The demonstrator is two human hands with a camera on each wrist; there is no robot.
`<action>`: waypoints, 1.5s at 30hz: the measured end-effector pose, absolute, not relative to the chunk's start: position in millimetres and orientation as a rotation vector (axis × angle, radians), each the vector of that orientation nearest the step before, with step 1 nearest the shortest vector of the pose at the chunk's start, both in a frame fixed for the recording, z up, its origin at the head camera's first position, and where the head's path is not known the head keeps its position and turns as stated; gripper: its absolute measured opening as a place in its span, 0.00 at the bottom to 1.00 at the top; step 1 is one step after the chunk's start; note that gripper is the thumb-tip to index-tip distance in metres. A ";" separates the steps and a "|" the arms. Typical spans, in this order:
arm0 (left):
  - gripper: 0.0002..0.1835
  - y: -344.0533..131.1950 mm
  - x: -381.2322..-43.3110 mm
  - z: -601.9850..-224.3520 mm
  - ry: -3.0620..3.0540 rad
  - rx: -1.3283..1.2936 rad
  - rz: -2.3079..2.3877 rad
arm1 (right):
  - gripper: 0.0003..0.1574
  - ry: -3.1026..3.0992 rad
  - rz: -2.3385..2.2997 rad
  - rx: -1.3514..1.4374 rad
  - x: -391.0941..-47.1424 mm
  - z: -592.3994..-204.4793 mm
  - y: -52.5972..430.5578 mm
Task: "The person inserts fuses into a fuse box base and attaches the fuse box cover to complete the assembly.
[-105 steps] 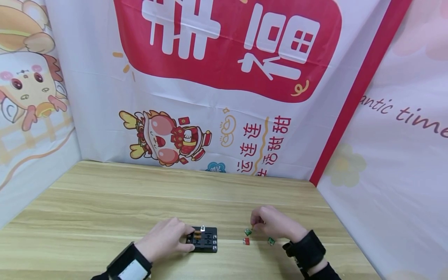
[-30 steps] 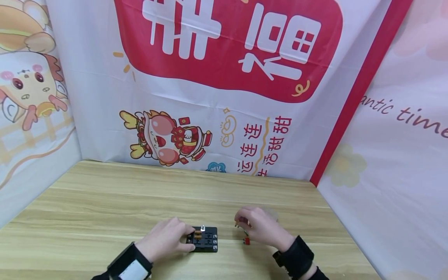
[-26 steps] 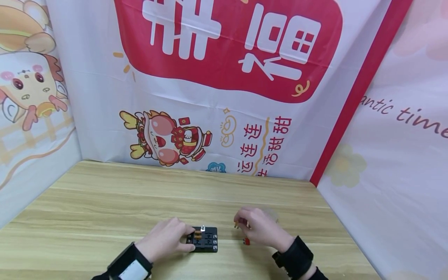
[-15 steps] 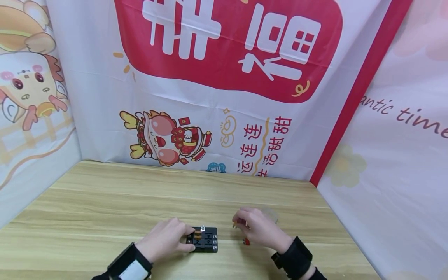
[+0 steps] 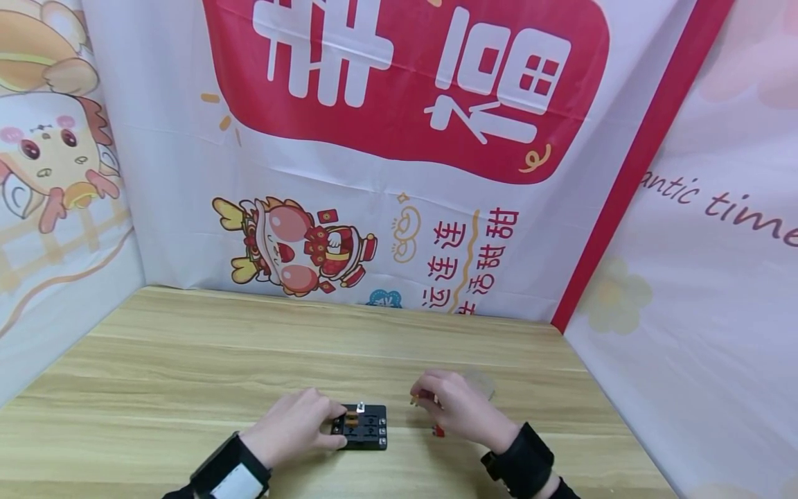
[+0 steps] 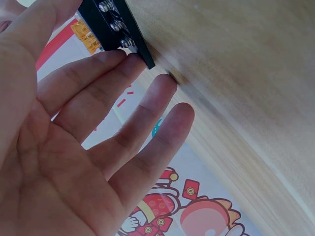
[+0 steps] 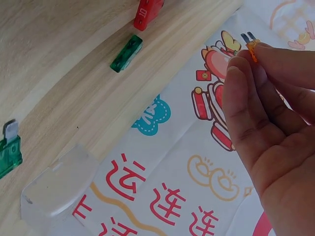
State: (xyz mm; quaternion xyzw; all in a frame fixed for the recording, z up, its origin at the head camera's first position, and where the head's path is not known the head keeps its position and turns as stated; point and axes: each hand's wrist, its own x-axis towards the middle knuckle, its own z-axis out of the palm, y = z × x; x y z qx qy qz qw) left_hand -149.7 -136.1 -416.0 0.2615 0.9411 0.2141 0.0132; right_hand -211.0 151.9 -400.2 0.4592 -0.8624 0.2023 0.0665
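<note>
Pinching an orange fuse [image 7: 253, 51] in the right hand [image 7: 275, 123], around 9 o'clock of it in the head view (prongs [image 7: 247, 37] free, btw). Gripping a black fuse block [image 5: 368, 431] on the surface [image 5: 249, 353] with the left hand [image 5: 294, 425], at that hand's 3 o'clock.

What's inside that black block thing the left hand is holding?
Orange blade fuses sit in the black fuse block, at the end nearer the left hand. The hand covers part of that end, and the fuses hide whatever is beneath them, so I can't see there.
</note>
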 end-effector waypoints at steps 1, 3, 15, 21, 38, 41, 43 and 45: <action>0.17 -136.2 -149.7 -416.0 2.933 0.814 0.665 | 0.09 -2.601 0.609 1.386 -210.7 -400.0 151.4; 0.18 -136.5 -149.7 -416.0 2.932 0.813 0.666 | 0.09 -2.607 0.605 1.385 -209.7 -399.4 150.4; 0.18 -136.4 -149.7 -416.6 2.935 0.818 0.652 | 0.08 -2.589 0.583 1.380 -206.2 -400.6 147.1; 0.18 -136.3 -149.4 -416.6 2.937 0.817 0.644 | 0.08 -2.543 0.599 1.418 -205.2 -403.3 144.8; 0.14 -135.4 -148.5 -417.0 2.928 0.820 0.666 | 0.10 -2.497 0.634 1.464 -198.0 -403.8 136.9; 0.14 -135.4 -148.6 -417.1 2.926 0.819 0.665 | 0.09 -2.466 0.626 1.481 -197.4 -405.8 135.4; 0.14 -135.3 -148.6 -417.2 2.926 0.820 0.664 | 0.09 -2.429 0.633 1.503 -196.8 -407.1 134.0; 0.13 -135.2 -148.4 -417.0 2.930 0.823 0.662 | 0.09 -2.385 0.648 1.530 -196.3 -408.3 132.4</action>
